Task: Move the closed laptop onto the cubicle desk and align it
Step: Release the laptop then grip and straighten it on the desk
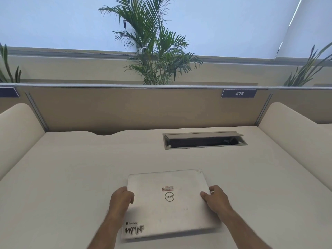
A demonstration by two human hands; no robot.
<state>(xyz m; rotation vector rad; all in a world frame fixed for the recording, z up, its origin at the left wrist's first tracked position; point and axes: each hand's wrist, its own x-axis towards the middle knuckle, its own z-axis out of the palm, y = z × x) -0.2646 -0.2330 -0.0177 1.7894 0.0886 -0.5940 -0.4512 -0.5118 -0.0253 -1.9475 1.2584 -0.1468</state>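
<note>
Matt surfaces throughout, metal and laminate.

The closed laptop (pixel 168 203) has a silver, metal-looking lid with a brushed matt finish, scuffed at the far right corner, and carries glossy paper or vinyl stickers (pixel 134 229). The counter (pixel 89 168) is a smooth, cream, matt laminate. The cable box (pixel 204 140) has a grey, satin, metal-looking flap and frame. The partition panel (pixel 125 108) looks like tan matt cloth, edged with aluminium-like trim.
</note>
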